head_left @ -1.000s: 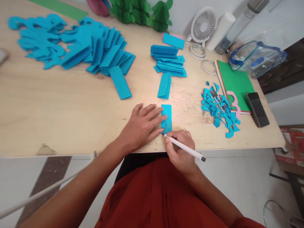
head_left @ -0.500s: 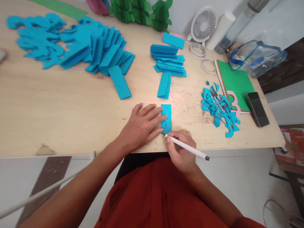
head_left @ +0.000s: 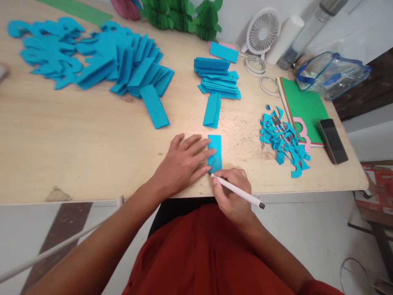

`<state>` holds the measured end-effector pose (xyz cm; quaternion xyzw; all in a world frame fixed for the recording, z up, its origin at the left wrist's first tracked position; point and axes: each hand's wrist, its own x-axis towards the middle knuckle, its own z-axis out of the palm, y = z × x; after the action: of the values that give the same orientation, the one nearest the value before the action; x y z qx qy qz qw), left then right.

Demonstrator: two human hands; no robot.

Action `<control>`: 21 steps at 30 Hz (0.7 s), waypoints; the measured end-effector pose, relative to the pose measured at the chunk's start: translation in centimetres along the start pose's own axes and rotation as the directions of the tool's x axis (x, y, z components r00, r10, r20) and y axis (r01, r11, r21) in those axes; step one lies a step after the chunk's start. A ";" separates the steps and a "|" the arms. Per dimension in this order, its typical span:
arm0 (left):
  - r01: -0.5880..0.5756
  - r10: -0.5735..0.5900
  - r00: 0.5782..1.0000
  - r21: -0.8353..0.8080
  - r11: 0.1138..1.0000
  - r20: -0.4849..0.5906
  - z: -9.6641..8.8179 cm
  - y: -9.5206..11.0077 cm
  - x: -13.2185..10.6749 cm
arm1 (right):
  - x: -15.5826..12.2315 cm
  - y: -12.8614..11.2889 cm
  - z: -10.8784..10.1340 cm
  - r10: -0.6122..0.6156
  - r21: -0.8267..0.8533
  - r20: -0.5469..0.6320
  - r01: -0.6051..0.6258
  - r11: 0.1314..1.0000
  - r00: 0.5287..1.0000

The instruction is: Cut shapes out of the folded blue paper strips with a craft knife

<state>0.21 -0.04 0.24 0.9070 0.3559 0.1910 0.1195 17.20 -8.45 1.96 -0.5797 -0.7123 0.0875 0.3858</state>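
A small blue paper rectangle with curved lines drawn on it lies near the table's front edge. My left hand is flat with fingers spread, its fingertips resting on the paper's left side. In my right hand is a white pen, its tip at the paper's lower edge and its dark end pointing down to the right. Just beyond the paper lies a folded blue strip, with a stack of folded blue paper behind it.
A large heap of blue cut and folded paper spreads at the back left. On the right are blue scraps, a pink paper curve, a green sheet and a phone. Tape rolls and a white fan stand behind.
My right hand and the pen have shifted slightly left along the paper's lower edge. My left hand and the paper stay in place.
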 end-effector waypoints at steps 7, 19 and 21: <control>0.008 -0.008 1.000 -0.002 1.000 0.011 0.0 0.0 0.0 | -0.2 0.0 -0.1 0.046 -0.012 0.006 -0.045 0.999 0.999; 0.007 -0.007 1.000 0.004 1.000 0.025 -0.1 0.0 0.0 | -0.2 0.0 -0.3 0.107 0.008 0.002 -0.107 0.994 0.994; 0.003 -0.004 1.000 0.006 1.000 0.015 0.0 0.0 0.0 | -0.2 0.0 -0.3 0.115 0.010 -0.003 -0.115 0.993 0.993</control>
<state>0.18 -0.06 0.27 0.9081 0.3571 0.1830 0.1199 17.43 -8.73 2.07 -0.6179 -0.6767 0.1122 0.3842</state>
